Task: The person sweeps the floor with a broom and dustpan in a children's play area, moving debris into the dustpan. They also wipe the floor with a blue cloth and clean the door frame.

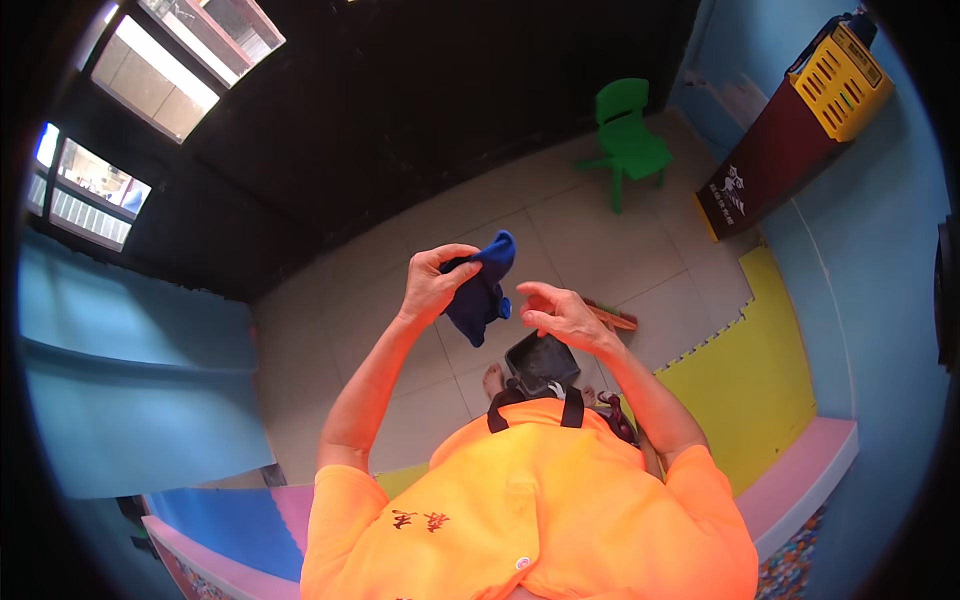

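Observation:
A limp piece of dark blue cloth (478, 300) with brighter blue edges hangs in front of me; folds hide its exact kind. My left hand (432, 282) pinches its upper edge between thumb and fingers. Just to the right of the cloth, my right hand (562, 314) is raised with its fingers loosely bent and thumb apart, holding nothing. Below the hands, a black tub-like container (541, 362) stands on the tiles by my bare feet. An orange and green item (612, 317), partly behind my right hand, lies near it.
A green child's chair (630, 130) stands far right by the dark wall. Beside it, a dark red cabinet (768, 150) carries a yellow basket (842, 82). Yellow foam matting (745, 375) borders the tiles at right, with a pink padded ledge (800, 470) nearer me. Blue padding (130, 400) lines the left.

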Demonstrator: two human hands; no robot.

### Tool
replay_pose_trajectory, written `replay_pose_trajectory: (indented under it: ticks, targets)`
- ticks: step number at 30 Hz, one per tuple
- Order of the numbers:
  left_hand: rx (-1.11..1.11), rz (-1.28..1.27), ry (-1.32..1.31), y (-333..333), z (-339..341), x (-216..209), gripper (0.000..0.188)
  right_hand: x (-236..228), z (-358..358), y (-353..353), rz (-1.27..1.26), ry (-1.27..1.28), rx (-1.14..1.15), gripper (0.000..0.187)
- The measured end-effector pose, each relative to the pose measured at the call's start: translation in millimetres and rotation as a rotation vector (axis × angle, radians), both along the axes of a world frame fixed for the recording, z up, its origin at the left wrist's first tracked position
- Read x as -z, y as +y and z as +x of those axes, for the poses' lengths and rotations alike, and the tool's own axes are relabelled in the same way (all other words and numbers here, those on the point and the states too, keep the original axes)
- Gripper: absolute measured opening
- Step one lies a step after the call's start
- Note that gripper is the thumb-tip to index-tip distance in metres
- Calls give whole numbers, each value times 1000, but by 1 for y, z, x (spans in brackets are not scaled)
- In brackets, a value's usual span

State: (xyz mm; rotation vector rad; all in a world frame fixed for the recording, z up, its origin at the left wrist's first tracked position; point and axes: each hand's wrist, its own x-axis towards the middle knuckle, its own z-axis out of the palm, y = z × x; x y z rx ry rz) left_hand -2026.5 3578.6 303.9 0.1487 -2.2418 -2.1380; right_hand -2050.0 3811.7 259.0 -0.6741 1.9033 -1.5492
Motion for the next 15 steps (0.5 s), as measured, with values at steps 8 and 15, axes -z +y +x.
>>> replay_pose_trajectory:
  ticks: [8, 15]
  targets:
    - [137, -30, 273, 30, 9, -63, 14, -7, -24, -26, -139, 303, -175, 84]
    - [-292, -46, 574, 4, -29, -125, 13, 60, -9, -33, 53, -205, -516, 41]
